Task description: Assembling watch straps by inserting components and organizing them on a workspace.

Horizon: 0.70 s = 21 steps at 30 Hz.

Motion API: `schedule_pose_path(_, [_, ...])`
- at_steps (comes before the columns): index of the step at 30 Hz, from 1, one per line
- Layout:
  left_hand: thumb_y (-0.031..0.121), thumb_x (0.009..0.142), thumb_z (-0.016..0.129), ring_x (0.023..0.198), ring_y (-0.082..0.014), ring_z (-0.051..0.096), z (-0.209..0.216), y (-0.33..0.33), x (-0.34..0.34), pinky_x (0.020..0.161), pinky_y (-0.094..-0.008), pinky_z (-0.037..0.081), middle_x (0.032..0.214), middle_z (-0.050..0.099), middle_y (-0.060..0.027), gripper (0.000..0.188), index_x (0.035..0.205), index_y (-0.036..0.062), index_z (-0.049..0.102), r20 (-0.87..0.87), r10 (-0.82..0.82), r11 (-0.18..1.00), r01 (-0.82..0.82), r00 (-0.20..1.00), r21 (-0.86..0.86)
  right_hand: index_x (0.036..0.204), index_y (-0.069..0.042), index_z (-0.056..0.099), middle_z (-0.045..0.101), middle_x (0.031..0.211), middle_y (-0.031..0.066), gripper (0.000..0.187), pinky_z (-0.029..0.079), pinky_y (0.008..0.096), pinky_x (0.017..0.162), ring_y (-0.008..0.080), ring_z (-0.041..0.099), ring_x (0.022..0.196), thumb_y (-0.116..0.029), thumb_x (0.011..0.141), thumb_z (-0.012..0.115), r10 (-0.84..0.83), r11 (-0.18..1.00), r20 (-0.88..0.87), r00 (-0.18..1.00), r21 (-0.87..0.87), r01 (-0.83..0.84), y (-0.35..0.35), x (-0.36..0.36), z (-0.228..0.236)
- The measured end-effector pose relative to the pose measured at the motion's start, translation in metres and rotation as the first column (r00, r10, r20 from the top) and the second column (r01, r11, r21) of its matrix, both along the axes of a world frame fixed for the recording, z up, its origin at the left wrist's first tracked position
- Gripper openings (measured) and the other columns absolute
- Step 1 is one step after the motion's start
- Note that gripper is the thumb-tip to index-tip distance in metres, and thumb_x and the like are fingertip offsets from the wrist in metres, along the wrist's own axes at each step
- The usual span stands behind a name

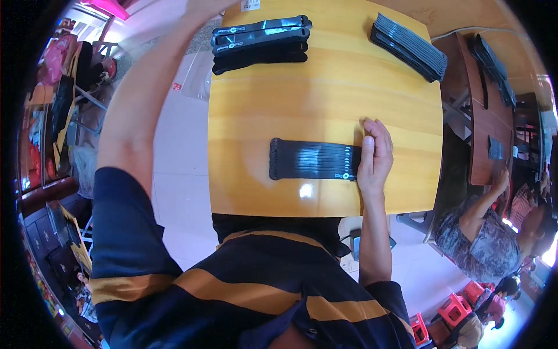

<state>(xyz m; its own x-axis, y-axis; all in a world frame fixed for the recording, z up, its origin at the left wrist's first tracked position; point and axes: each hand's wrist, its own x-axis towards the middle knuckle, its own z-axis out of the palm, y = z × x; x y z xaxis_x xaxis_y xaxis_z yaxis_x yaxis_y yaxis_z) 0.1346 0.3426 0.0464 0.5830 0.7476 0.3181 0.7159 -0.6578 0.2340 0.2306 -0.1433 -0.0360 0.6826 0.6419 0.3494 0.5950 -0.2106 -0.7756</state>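
A fanned row of flat black strap-like strips (317, 160), with glossy clear surfaces and white print, lies across the middle of the yellow wooden table (261, 104). My right hand (375, 154) stands on its edge against the right end of this row, fingers extended upward and slightly curved, thumb beside the strips. It touches the row without gripping it. My left arm (136, 116) stretches far forward along the table's left side, and its hand is beyond the upper edge of the picture. A piece with a white label (250, 4) shows at the far edge near that wrist.
Several similar black strips (261, 35) lie at the far left of the table. A neat overlapping stack (408, 46) sits at the far right corner. Another person (482, 238) works at a brown table (482, 139) to the right. Red stools (453, 308) stand behind that person.
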Motion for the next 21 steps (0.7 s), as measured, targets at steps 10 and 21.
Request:
schedule_pose_path(10, [0.049,0.088,0.073,0.115,-0.0225,0.066,0.090,-0.197,-0.192,0.102,-0.0381,0.051,0.129,0.065,-0.0112,0.076,0.146,0.0036,0.053,0.762,-0.143,0.576,0.680,0.631,-0.455,0.120,-0.003,0.068,0.070,0.120,0.0185,0.021,0.047,0.0417,0.107,0.0335,0.062,0.122,-0.013,0.101,0.064,0.060,0.996,-0.058,0.997,0.069,-0.056,0.007,-0.011,0.025])
schedule_pose_path(21, [0.041,0.091,0.068,0.112,-0.0223,0.065,-0.018,-0.422,-0.237,0.099,-0.0381,0.054,0.132,0.058,-0.0141,0.071,0.146,0.0029,0.044,0.616,0.336,-0.080,0.673,0.713,-0.735,0.125,-0.007,0.067,0.069,0.100,0.0026,0.025,0.052,0.0257,0.087,0.0111,0.064,0.096,-0.024,0.108,0.061,0.484,0.725,-0.818,0.312,0.175,-0.666,-0.005,-0.114,0.065])
